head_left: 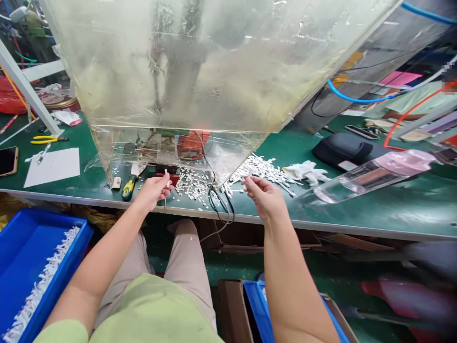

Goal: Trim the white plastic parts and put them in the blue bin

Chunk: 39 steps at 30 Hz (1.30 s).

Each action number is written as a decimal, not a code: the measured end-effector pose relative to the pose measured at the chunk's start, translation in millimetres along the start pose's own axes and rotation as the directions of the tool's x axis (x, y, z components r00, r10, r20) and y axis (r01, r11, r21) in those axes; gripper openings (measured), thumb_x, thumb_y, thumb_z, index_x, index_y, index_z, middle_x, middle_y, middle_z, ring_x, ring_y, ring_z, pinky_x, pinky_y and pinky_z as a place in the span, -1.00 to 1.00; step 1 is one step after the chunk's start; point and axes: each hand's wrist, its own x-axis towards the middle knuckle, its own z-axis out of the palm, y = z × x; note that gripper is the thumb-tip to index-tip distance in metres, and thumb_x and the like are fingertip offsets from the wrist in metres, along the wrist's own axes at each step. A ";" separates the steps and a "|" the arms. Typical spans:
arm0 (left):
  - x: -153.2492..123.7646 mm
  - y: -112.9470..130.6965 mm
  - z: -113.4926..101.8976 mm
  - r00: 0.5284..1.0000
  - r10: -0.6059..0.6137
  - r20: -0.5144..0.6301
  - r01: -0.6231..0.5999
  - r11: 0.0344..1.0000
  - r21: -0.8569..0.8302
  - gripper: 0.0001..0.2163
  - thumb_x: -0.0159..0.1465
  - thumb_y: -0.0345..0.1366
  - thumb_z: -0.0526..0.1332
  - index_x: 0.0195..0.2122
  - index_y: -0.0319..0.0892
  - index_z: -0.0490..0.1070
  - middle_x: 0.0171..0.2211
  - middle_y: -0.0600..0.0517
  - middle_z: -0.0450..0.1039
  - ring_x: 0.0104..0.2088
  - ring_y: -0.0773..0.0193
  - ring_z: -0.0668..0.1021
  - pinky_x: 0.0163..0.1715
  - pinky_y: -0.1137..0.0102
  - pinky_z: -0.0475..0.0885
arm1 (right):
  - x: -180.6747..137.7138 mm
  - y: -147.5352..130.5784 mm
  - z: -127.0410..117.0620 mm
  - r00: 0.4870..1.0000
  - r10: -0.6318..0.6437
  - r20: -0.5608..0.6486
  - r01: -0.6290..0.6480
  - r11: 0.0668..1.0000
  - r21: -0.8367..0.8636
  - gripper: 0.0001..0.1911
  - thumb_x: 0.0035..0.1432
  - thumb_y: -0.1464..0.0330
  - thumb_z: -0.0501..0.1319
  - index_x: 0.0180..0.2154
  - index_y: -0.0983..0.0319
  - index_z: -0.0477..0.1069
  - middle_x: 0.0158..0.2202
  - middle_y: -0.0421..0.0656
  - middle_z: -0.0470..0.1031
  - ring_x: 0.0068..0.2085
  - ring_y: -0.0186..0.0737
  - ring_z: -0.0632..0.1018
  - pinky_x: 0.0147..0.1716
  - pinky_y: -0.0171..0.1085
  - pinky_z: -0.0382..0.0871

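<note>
My left hand point(154, 191) is closed in a pinch on a small white plastic piece point(166, 174), close to the bench's front edge. My right hand point(266, 194) is also closed, thumb against fingertips, with a tiny whitish piece partly hidden between them. A pile of slim white plastic pieces point(264, 170) lies just beyond my right hand. Between the hands many tiny white bits point(193, 185) are scattered on the green bench. Behind my left hand, partly covered by it, is a small red and black fixture point(172, 178) under the clear plastic guard point(221, 85).
A yellow-black screwdriver point(129, 187) lies left of my left hand. Black cable loops point(222, 205) hang over the edge. A white glove point(307, 172) and a pink-lidded bottle point(374, 176) lie rightward. A blue bin point(82, 233) with white pieces stands lower left; yellow-handled pliers point(46, 139) lie farther back.
</note>
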 end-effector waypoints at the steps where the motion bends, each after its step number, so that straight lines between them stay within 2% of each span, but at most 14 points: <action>1: 1.9 0.2 3.6 1.000 -0.003 -0.002 0.003 0.999 -0.033 -0.71 0.22 -0.11 0.18 -0.42 -0.29 0.38 -0.50 -0.02 0.42 -0.65 0.54 0.36 -0.68 0.59 0.14 | -7.8 -4.3 4.5 0.999 -0.031 0.034 0.030 0.999 0.019 -0.53 -0.22 0.02 0.36 -0.34 0.24 0.47 -0.43 -0.15 0.47 -0.50 -0.37 0.38 -0.57 -0.38 0.21; 4: -4.7 0.2 7.6 1.000 0.023 0.005 -0.022 0.998 -0.053 -0.76 0.24 -0.23 0.16 -0.50 -0.29 0.35 -0.61 0.05 0.35 -0.71 0.56 0.32 -0.71 0.59 0.08 | -31.4 -12.8 21.5 0.986 -0.083 0.143 0.073 0.995 0.073 -0.58 -0.17 0.01 0.36 -0.42 0.23 0.47 -0.53 -0.20 0.40 -0.57 -0.41 0.32 -0.61 -0.38 0.19; 8: -36.2 -2.1 3.3 0.983 0.048 0.179 -0.052 0.999 0.015 -0.77 0.18 -0.24 0.22 -0.54 -0.29 0.37 -0.65 0.04 0.37 -0.73 0.53 0.33 -0.73 0.57 0.07 | -55.0 -17.2 55.4 0.956 -0.041 0.290 0.013 0.995 0.098 -0.57 -0.18 -0.01 0.37 -0.48 0.24 0.47 -0.60 -0.23 0.35 -0.62 -0.45 0.26 -0.67 -0.40 0.15; 10: -51.6 -4.3 -2.0 0.971 0.094 0.218 -0.089 0.995 -0.034 -0.76 0.14 -0.19 0.24 -0.52 -0.28 0.39 -0.63 0.05 0.39 -0.71 0.51 0.35 -0.73 0.57 0.08 | -61.6 -18.1 77.8 0.936 0.008 0.353 -0.044 0.995 0.093 -0.55 -0.21 -0.02 0.38 -0.51 0.25 0.47 -0.62 -0.23 0.34 -0.63 -0.46 0.25 -0.69 -0.41 0.13; 14: -66.8 -8.8 -19.0 0.984 0.132 0.116 -0.114 0.981 -0.155 -0.70 0.07 -0.09 0.29 -0.51 -0.27 0.38 -0.63 0.07 0.38 -0.71 0.54 0.33 -0.72 0.58 0.09 | -64.0 -18.0 123.9 0.908 0.125 0.399 -0.193 0.972 0.136 -0.54 -0.31 -0.01 0.42 -0.58 0.26 0.44 -0.68 -0.27 0.26 -0.65 -0.48 0.24 -0.73 -0.46 0.09; 18: -70.7 -11.3 -34.2 0.987 0.132 0.088 -0.113 0.975 -0.192 -0.67 0.00 -0.06 0.33 -0.50 -0.28 0.39 -0.63 0.07 0.39 -0.70 0.53 0.34 -0.71 0.58 0.09 | -57.8 -15.9 154.1 0.876 0.270 0.400 -0.381 0.896 0.230 -0.54 -0.44 0.09 0.48 -0.55 0.29 0.46 -0.62 -0.26 0.33 -0.66 -0.55 0.25 -0.77 -0.53 0.09; 21: -72.8 -12.4 -40.5 0.988 0.134 0.071 -0.116 0.970 -0.214 -0.65 -0.01 -0.03 0.33 -0.50 -0.28 0.39 -0.63 0.07 0.38 -0.70 0.53 0.34 -0.73 0.58 0.08 | -53.5 -14.8 162.2 0.837 0.368 0.405 -0.489 0.836 0.249 -0.59 -0.40 0.19 0.50 -0.52 0.31 0.46 -0.60 -0.26 0.36 -0.68 -0.59 0.24 -0.81 -0.59 0.05; 24: -73.6 -13.8 -43.1 0.989 0.132 0.070 -0.113 0.967 -0.230 -0.64 -0.02 -0.02 0.33 -0.51 -0.28 0.39 -0.64 0.07 0.38 -0.71 0.52 0.34 -0.73 0.57 0.06 | -51.7 -16.3 163.2 0.801 0.444 0.402 -0.561 0.791 0.244 -0.67 -0.28 0.27 0.48 -0.51 0.31 0.44 -0.63 -0.28 0.34 -0.70 -0.61 0.23 -0.83 -0.62 0.02; 31: -72.2 -15.5 -43.2 0.988 0.129 0.087 -0.106 0.965 -0.239 -0.63 -0.02 -0.01 0.34 -0.51 -0.27 0.38 -0.64 0.07 0.37 -0.71 0.52 0.33 -0.73 0.56 0.05 | -50.5 -27.0 164.1 0.766 0.524 0.371 -0.623 0.747 0.231 -0.84 0.00 0.40 0.35 -0.50 0.34 0.42 -0.68 -0.30 0.29 -0.73 -0.62 0.20 -0.85 -0.64 0.00; 35: -73.0 -13.9 -42.3 0.990 0.120 0.070 -0.101 0.968 -0.230 -0.64 -0.02 -0.02 0.34 -0.51 -0.27 0.39 -0.64 0.07 0.38 -0.70 0.52 0.33 -0.72 0.57 0.08 | -49.5 -29.0 165.7 0.762 0.527 0.376 -0.625 0.750 0.215 -0.83 0.00 0.39 0.35 -0.50 0.33 0.41 -0.69 -0.31 0.26 -0.73 -0.62 0.18 -0.85 -0.63 -0.02; 39: -75.6 -9.6 -39.9 0.991 0.111 0.076 -0.090 0.968 -0.232 -0.66 0.00 -0.05 0.33 -0.51 -0.27 0.39 -0.63 0.06 0.38 -0.70 0.52 0.33 -0.71 0.57 0.09 | -52.3 -27.8 167.3 0.783 0.478 0.398 -0.583 0.788 0.201 -0.75 -0.11 0.30 0.41 -0.51 0.31 0.41 -0.68 -0.31 0.26 -0.71 -0.61 0.17 -0.82 -0.61 -0.05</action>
